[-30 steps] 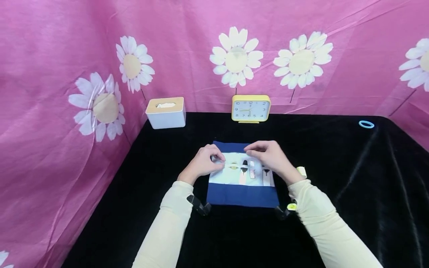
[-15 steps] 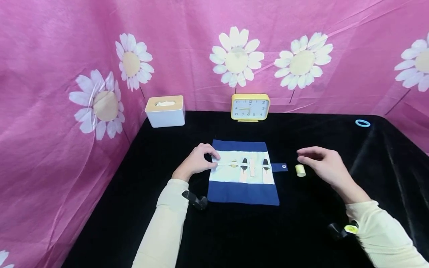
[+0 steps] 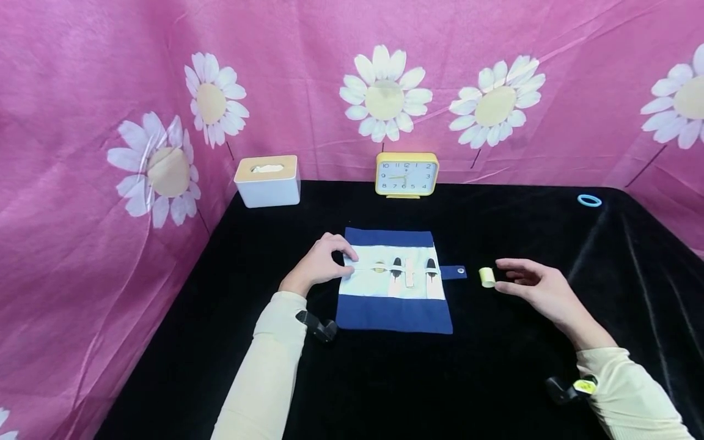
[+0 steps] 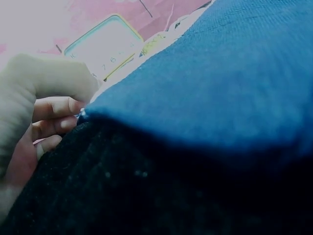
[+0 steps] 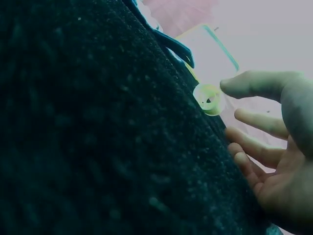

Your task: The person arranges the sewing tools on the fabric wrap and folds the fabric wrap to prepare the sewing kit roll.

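Note:
A navy fabric roll (image 3: 393, 316) with a white lining lies unrolled on the black cloth. Its elastic strap holds two slim black-topped items (image 3: 396, 267), a pale pink strip (image 3: 409, 273) and a small yellowish round thing (image 3: 379, 267). At the roll's left edge, my left hand (image 3: 319, 263) pinches the fabric between thumb and fingers. To the right, a small yellow spool (image 3: 486, 277) stands just past the snap tab (image 3: 453, 272). My right hand (image 3: 541, 290) is beside the spool, thumb tip close to it, fingers apart. In the right wrist view the spool's hollow end shows.
A white tissue box (image 3: 267, 186) with a wooden lid stands at the back left. Beside it along the back edge is a yellow clock (image 3: 407, 175). A blue ring (image 3: 590, 200) lies at the far right. Pink flowered cloth (image 3: 308, 73) hangs behind.
My right hand has left the roll and moved right to the spool, its fingers spreading. My left hand has shifted slightly left at the roll's edge.

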### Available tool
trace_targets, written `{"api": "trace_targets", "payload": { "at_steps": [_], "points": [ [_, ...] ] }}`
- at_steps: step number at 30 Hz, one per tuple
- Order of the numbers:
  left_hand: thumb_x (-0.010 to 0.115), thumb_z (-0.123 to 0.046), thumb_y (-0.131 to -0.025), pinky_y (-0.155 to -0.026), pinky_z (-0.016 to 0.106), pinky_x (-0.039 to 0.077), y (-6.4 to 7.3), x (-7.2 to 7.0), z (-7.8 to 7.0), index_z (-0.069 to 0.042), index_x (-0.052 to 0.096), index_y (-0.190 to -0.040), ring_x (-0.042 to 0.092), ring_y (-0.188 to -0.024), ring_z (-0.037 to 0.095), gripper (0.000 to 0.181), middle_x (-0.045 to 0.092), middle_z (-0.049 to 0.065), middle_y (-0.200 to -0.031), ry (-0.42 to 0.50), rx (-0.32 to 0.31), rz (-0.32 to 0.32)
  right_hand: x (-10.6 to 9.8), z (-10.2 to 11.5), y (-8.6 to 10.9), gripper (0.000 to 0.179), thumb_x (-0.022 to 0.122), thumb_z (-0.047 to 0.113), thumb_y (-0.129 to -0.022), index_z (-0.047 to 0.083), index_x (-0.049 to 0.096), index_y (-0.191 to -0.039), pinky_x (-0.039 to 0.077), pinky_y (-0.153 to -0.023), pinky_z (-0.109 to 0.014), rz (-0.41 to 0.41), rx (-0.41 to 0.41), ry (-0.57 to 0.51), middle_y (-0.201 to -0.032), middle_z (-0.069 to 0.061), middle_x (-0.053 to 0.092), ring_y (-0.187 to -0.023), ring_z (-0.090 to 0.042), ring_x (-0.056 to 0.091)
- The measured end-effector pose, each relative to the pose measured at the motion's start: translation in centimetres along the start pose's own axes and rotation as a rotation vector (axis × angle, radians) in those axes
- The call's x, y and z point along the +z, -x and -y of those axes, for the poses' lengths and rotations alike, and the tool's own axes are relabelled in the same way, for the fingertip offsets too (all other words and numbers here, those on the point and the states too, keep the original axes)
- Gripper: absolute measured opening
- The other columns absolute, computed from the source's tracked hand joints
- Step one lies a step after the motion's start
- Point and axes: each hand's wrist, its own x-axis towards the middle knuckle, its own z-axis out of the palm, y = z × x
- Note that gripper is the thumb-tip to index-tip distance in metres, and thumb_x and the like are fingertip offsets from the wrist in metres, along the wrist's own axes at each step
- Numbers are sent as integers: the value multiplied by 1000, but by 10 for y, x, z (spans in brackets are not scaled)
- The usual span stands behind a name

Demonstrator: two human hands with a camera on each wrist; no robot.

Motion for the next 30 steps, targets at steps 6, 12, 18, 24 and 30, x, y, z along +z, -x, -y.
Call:
{"api": "trace_targets", "payload": {
  "at_steps": [6, 12, 18, 24, 30],
  "points": [
    [80, -7, -79, -100, 42, 40, 0, -1, -1, -12, 78, -90, 48, -112, 23, 12, 71, 4, -107, 2, 13, 0, 1, -1, 2, 44, 82, 17, -84, -2, 68, -121, 47, -73, -8, -7, -34, 40, -99, 32, 67, -87, 10, 60],
    [80, -7, -78, -101, 42, 39, 0, -1, 0, -11, 78, -88, 49, -112, 24, 11, 71, 5, -107, 4, 22, -4, 2, -4, 2, 37, 82, 12, -84, -3, 71, -116, 48, -69, -10, -4, -52, 33, -96, 30, 68, -83, 10, 62],
    [80, -8, -78, -101, 45, 40, 1, 0, 1, -12, 78, -85, 49, -112, 24, 8, 69, 5, -107, -3, 20, 0, 4, -4, 1, 40, 82, 10, -83, -3, 69, -119, 47, -72, -9, -9, -86, 21, -99, 30, 69, -85, 9, 62],
    [80, -9, -77, -102, 45, 39, 1, 0, 0, -11, 79, -81, 48, -113, 24, 5, 69, 4, -106, 2, 5, 3, 7, -7, 0, 44, 79, 9, -86, -3, 66, -126, 45, -74, -8, -11, -134, 59, -102, 31, 68, -88, 9, 60],
    [81, -11, -77, -102, 45, 39, 1, 0, -1, -10, 78, -79, 49, -112, 23, 4, 69, 3, -103, -17, 14, -6, 8, -7, -1, 36, 76, 6, -88, -1, 69, -122, 45, -70, -11, 10, -153, 74, -99, 26, 69, -85, 10, 59]
  ]
}}
